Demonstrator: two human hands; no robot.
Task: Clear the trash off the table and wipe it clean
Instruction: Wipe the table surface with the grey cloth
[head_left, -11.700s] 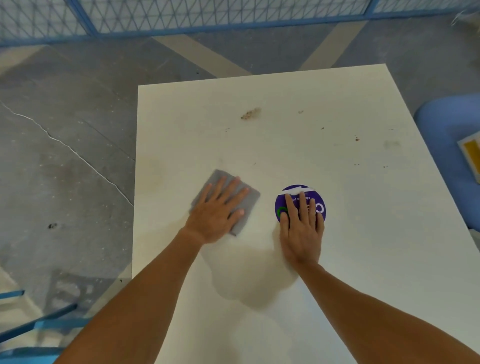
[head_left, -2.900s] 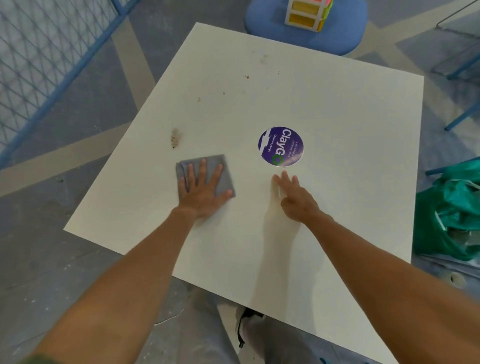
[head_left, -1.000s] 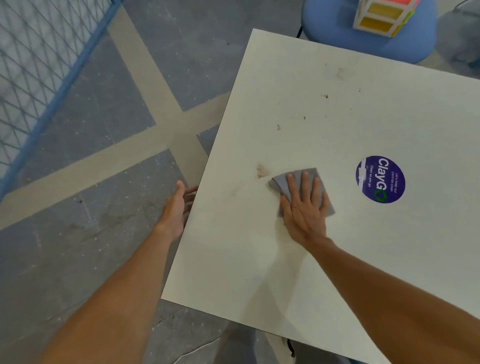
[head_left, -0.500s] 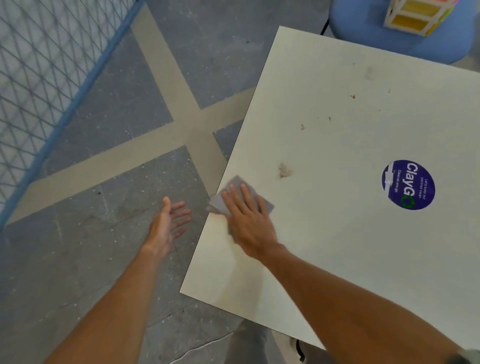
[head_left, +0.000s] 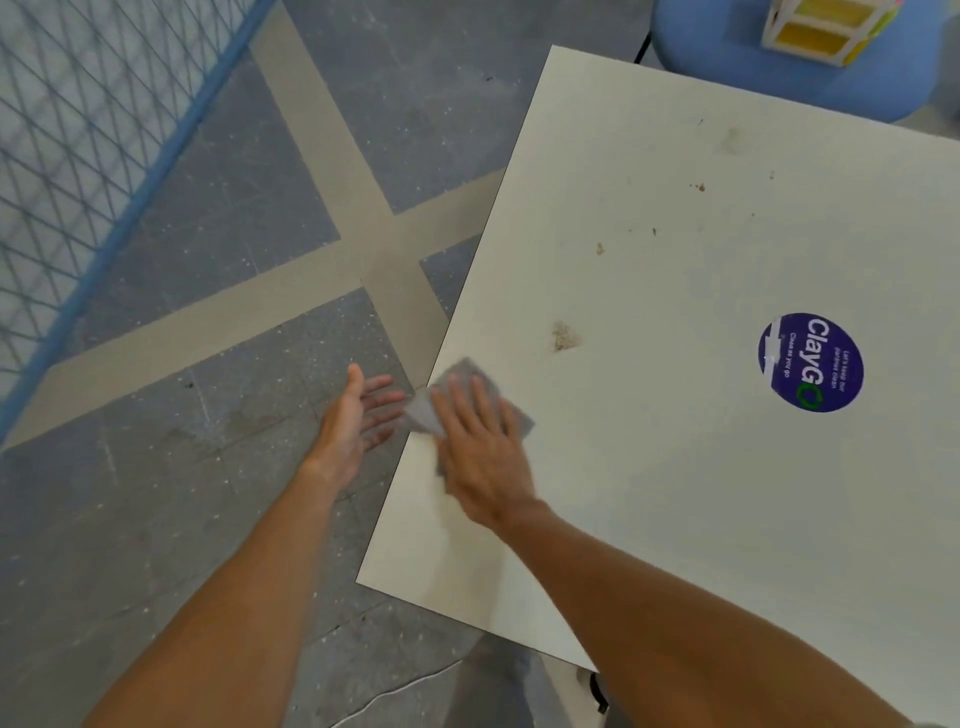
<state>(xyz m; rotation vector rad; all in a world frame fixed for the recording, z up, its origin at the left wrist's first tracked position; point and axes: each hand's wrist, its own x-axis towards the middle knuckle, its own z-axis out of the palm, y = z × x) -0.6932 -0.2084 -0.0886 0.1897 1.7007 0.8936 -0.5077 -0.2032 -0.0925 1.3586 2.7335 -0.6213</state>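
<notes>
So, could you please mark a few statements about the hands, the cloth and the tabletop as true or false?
1. The right hand presses flat on the grey cloth at the edge of the table. True.
2. The left hand lies flat on the tabletop. False: it is open beside the table edge, off the table.
3. The cloth covers the brown smudge. False: the smudge lies bare, beyond the cloth.
4. A round purple sticker is on the table. True.
</notes>
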